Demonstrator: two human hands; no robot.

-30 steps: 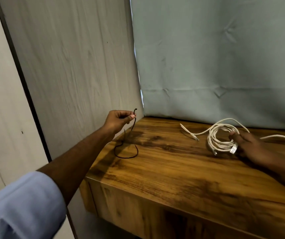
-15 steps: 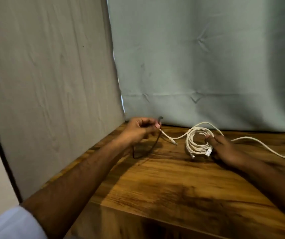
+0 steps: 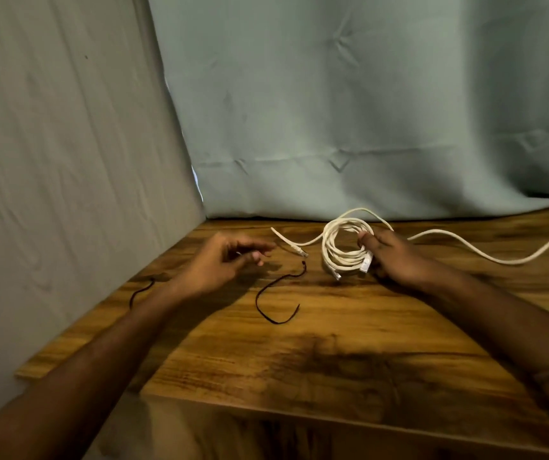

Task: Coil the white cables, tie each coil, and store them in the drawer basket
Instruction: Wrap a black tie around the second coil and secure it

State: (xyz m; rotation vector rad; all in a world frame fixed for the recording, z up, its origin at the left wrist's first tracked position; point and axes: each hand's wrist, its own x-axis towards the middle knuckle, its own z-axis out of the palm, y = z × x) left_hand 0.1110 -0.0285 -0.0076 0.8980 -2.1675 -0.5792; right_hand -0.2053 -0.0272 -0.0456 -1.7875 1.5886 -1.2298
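We see a wooden table [image 3: 299,360] filling the near part of the view, with a pale green curtain [image 3: 349,111] hanging along its far edge and a pale panel [image 3: 60,161] on the left. Our right hand [image 3: 396,257] rests at the far right, fingers curled around a white coil [image 3: 343,247] lying flat on the wood; a loose cable [image 3: 485,254] trails from it to the right, and a plug end [image 3: 296,250] lies just left of it. Our left hand [image 3: 220,263] hovers left of the coil, fingers loosely bent and holding nothing. A dark tie [image 3: 276,293] lies on the table just near of the two hands, between them
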